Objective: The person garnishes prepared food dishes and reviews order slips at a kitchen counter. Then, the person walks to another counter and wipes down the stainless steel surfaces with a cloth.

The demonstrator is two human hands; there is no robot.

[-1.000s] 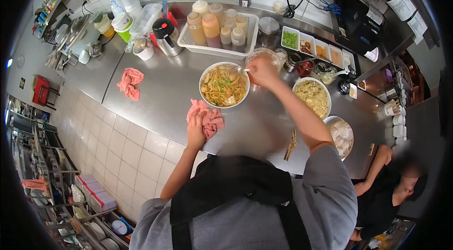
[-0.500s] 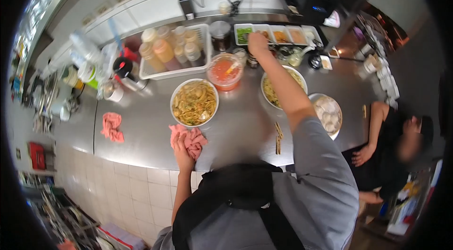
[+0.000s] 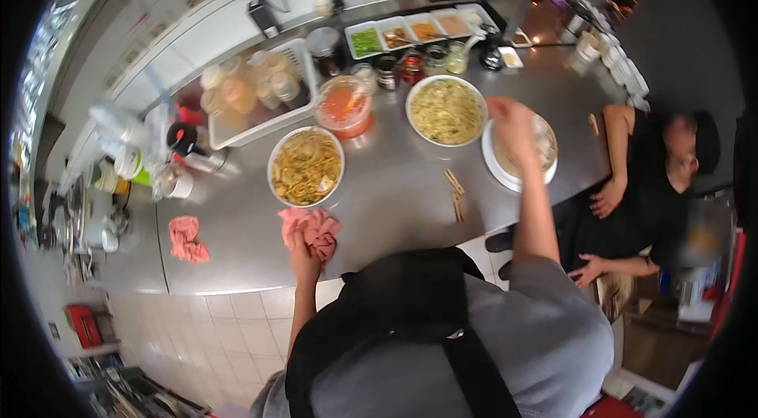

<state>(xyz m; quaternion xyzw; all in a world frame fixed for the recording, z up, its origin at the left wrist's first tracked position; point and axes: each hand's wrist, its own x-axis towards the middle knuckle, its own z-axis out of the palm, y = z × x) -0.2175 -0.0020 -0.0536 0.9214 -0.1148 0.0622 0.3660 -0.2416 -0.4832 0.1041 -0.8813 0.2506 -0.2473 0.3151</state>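
My left hand (image 3: 303, 252) is closed on a crumpled pink cloth (image 3: 318, 235) at the counter's front edge. Just behind the cloth stands a white bowl of sauced noodles (image 3: 306, 167). My right hand (image 3: 515, 130) is raised over the left side of a round container of pale dumplings (image 3: 543, 146), which sits by a white rim (image 3: 496, 169). Its fingers look drawn together and slightly blurred; what they hold, if anything, is hidden. Left of that hand is a white bowl of pale noodles with green flecks (image 3: 448, 110).
Wooden clothespins (image 3: 455, 195) lie on the steel counter. Behind are a tub of red sauce (image 3: 344, 105), a tray of squeeze bottles (image 3: 260, 86), jars (image 3: 412, 67) and topping trays (image 3: 365, 41). A second pink cloth (image 3: 188, 240) lies left. A person in black (image 3: 643, 189) is at the right.
My right hand has left the topping trays and come back and right, over the dumplings. My left hand stays on the cloth. The view has shifted, and the person at right shows more.
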